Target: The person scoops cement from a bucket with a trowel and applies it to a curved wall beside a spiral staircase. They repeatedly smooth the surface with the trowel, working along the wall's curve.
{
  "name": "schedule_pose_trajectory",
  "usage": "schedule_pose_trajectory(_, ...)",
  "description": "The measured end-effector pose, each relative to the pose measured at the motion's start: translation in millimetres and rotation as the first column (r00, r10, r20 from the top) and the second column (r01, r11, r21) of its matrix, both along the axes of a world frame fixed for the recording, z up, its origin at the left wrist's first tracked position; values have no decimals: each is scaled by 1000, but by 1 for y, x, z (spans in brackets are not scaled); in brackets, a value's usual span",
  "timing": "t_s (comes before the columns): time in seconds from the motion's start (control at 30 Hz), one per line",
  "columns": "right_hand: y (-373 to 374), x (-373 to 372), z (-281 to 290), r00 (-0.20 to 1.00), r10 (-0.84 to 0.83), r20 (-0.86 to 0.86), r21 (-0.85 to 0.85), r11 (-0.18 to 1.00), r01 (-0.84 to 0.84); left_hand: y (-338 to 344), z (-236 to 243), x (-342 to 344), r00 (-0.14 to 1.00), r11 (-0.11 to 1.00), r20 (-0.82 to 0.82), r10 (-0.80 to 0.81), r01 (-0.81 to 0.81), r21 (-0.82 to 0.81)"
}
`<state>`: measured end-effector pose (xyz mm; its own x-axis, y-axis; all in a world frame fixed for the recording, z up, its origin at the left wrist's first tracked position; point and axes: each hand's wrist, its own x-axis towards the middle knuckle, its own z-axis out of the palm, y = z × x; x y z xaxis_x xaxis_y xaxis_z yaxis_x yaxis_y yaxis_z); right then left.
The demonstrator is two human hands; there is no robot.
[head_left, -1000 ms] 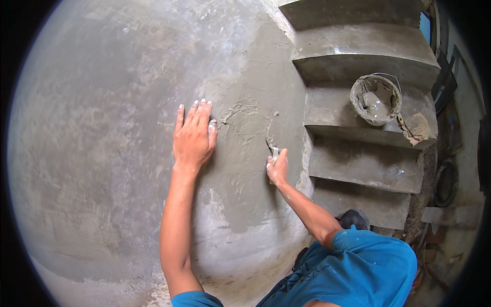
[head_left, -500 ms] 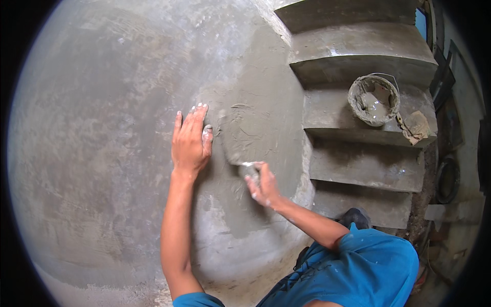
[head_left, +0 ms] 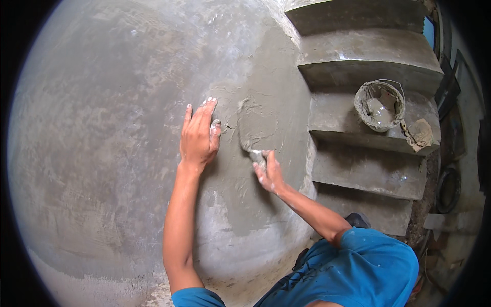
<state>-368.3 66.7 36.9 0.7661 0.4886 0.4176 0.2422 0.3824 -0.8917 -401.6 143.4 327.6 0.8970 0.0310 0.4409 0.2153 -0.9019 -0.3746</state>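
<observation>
My left hand (head_left: 198, 137) lies against the grey plastered wall (head_left: 112, 148), fingers stretched out and smeared with cement, holding nothing. To its right, my right hand (head_left: 271, 175) is wrapped round the handle of a trowel (head_left: 243, 128). The trowel's blade, coated in wet mortar and seen nearly edge-on, rests against a damp patch of fresh plaster (head_left: 276, 97). Ridges and small lumps mark the plaster around the blade.
Concrete steps (head_left: 363, 46) run along the right side. On one step stands a mortar-caked bucket (head_left: 361, 113) with a wire handle and wet mix inside. A crumpled, dirty tan piece (head_left: 420, 134) lies beside it at the step's edge. My shoe (head_left: 358, 220) shows below.
The trowel, in my right hand, has moved up the wall a little. My left hand has shifted slightly upward, still flat. The whole view has also shifted a bit.
</observation>
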Motion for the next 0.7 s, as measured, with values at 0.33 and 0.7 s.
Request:
schedule_pose_trajectory(0.33,-22,57,-21,994,51,100,90,994,-60,-2,4,-4,989,984,123,-82,100,-146)
schedule_pose_trajectory(0.7,-19,111,-8,933,212,292,-8,976,-219,-2,3,2,966,958,225,-124,176,-227)
